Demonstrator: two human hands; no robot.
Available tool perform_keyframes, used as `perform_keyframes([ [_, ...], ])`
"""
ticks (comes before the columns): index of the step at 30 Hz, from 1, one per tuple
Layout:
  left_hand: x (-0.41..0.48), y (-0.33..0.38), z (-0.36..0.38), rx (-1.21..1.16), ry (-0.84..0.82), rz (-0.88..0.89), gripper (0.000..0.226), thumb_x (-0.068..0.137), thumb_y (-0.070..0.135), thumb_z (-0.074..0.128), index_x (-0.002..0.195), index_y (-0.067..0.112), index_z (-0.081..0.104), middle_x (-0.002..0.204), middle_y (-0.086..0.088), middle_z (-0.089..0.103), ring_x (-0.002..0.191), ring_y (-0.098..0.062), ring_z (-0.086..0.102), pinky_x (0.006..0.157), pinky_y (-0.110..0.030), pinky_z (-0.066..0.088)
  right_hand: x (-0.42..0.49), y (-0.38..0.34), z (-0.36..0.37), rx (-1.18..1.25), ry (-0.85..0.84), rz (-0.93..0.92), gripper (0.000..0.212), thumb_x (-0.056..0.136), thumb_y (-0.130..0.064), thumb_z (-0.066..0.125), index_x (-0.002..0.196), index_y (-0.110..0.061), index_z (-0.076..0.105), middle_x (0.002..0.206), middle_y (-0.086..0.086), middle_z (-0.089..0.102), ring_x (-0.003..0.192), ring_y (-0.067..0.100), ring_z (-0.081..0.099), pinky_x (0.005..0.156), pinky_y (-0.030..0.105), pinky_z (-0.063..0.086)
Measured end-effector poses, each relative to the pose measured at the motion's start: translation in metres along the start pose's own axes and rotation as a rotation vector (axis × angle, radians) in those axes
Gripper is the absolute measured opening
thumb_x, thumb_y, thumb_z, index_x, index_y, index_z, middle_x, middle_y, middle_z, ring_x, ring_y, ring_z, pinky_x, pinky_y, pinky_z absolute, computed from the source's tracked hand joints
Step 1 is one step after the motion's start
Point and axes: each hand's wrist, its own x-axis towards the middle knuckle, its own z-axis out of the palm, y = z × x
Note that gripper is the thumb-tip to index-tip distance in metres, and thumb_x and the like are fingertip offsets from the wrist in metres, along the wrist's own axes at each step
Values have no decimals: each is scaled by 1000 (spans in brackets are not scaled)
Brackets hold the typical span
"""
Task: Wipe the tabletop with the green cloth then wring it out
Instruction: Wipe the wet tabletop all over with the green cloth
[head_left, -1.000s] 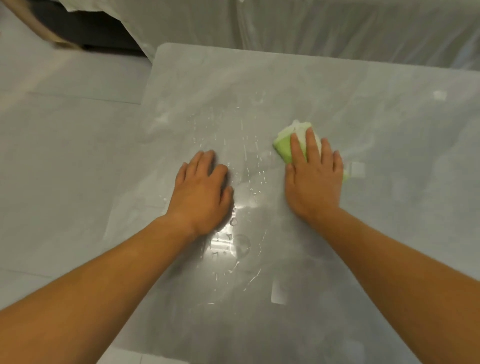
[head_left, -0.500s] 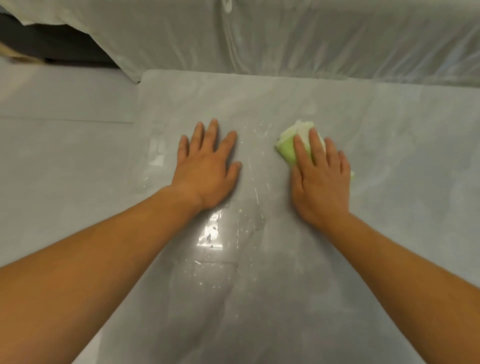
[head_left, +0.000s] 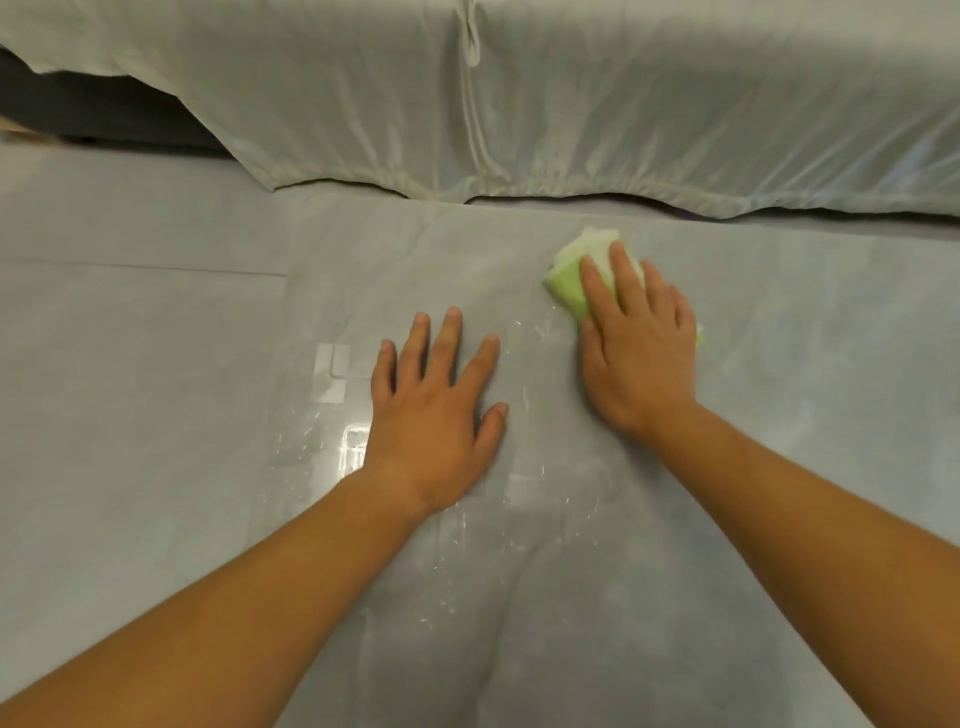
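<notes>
With the right hand (head_left: 636, 353) pressing flat fingers on the bunched green cloth (head_left: 569, 283) and the left hand (head_left: 434, 410) spread open on the tabletop (head_left: 779, 415), I'd sweep back firmly through the droplets (head_left: 519, 519) nearer the body.

A pale grey-green cover (head_left: 675, 104) fills the top of the view from 10 o'clock through 12 to 2 o'clock, draped loosely and glossy in places (plastic or thin fabric, hard to tell which). A vertical gathered fold (head_left: 471, 78) runs down it at 12 o'clock, and its lower hem (head_left: 545, 179) is puckered, with a thin dark gap beneath. At 10 o'clock the cover's edge rises and bares a dark piece of furniture (head_left: 104, 111), with a tan sliver (head_left: 18, 136) at the frame's edge just below it. Grey floor tiles (head_left: 130, 364) lie at 9 o'clock, crossed by one straight grout line (head_left: 156, 268)
</notes>
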Motion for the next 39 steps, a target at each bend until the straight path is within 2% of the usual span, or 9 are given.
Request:
perform_keyframes([
  [4, 0, -2, 1, -15, 17, 6, 65, 97, 57, 26, 156, 35, 8, 166, -5, -8, 150, -29, -16, 119, -51, -9, -29, 14, -3, -24, -93, -272, 55, 102, -39, 30, 156, -30, 29, 166, 2, 22, 150, 34, 24, 120, 51, 20],
  [9, 0, -7, 3, -35, 32, 29, 61, 100, 56, 19, 156, 36, 5, 166, -2, -10, 150, -27, -17, 118, -48, -12, 42, -12, -1, 22, -28, -14, 57, 101, -39, 24, 157, -31, 21, 168, 2, 13, 152, 34, 16, 122, 50, 11],
  [11, 0, -9, 2, -68, 35, 38, 63, 100, 54, 20, 156, 32, 4, 165, 0, -11, 150, -24, -18, 119, -46, -13, 53, -30, 2, 2, -11, -19, 57, 101, -38, 25, 158, -30, 20, 168, 2, 12, 152, 35, 16, 122, 51, 12],
  [14, -5, -14, 0, -150, 48, 47, 68, 100, 49, 27, 157, 18, 6, 166, -1, -6, 151, -19, -16, 121, -42, -11, 18, -33, 3, -29, -27, -233, 56, 102, -37, 29, 157, -29, 26, 167, 4, 18, 151, 35, 20, 121, 52, 17],
  [18, -10, -20, -2, -188, 80, 59, 65, 99, 46, 28, 152, 8, 24, 165, -9, 11, 152, -20, 1, 123, -41, 0, -18, -9, -3, -41, -155, -457, 54, 104, -38, 32, 157, -30, 27, 166, 2, 19, 151, 32, 21, 122, 50, 16],
  [24, -8, -16, 1, -145, 111, 49, 64, 98, 43, 30, 149, 5, 32, 162, -13, 19, 152, -25, 10, 123, -45, 6, 53, -29, -3, 13, -57, 5, 56, 103, -37, 26, 158, -31, 17, 168, 2, 9, 153, 34, 12, 122, 51, 8],
  [31, -10, -22, -2, -218, 111, 81, 60, 94, 30, 26, 146, 3, 37, 162, -13, 22, 151, -24, 10, 123, -41, 4, -89, -29, 4, 45, -124, -347, 54, 102, -35, 35, 156, -31, 29, 166, 1, 21, 152, 32, 20, 121, 51, 18],
  [36, -32, -26, -5, -209, 123, 88, 56, 95, 32, 25, 141, 5, 43, 158, -16, 29, 151, -30, 12, 122, -49, 5, -49, -11, 1, 59, -65, -94, 55, 101, -39, 27, 156, -33, 25, 167, 1, 18, 152, 34, 19, 121, 49, 13],
  [39, -63, -14, 1, -99, 85, 40, 58, 98, 41, 24, 149, 16, 35, 163, -13, 16, 152, -29, 0, 120, -55, 0, -75, -28, 6, 66, -18, -35, 56, 101, -36, 32, 157, -30, 25, 167, 4, 18, 151, 36, 19, 121, 52, 16],
])
